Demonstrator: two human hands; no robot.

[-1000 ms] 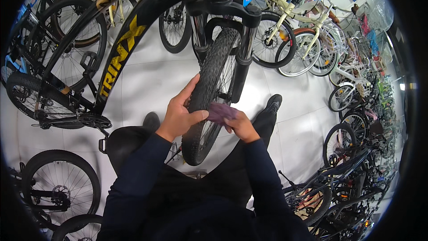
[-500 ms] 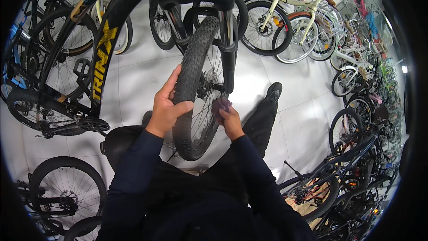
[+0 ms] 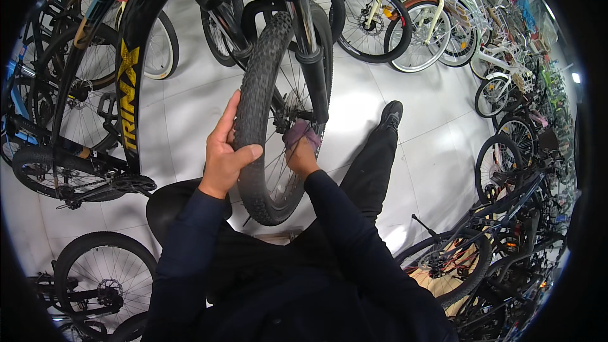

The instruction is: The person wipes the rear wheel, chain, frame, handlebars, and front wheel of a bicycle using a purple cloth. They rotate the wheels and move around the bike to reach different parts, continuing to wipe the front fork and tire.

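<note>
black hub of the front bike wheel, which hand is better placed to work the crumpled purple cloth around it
Right, most likely: the right hand holds the crumpled purple cloth close to the black hub, while the left hand is on the black knobby tyre.

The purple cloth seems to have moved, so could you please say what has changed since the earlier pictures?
The right hand carried the purple cloth from the tyre's right side to near the wheel hub. The left hand still holds the tyre.
</note>
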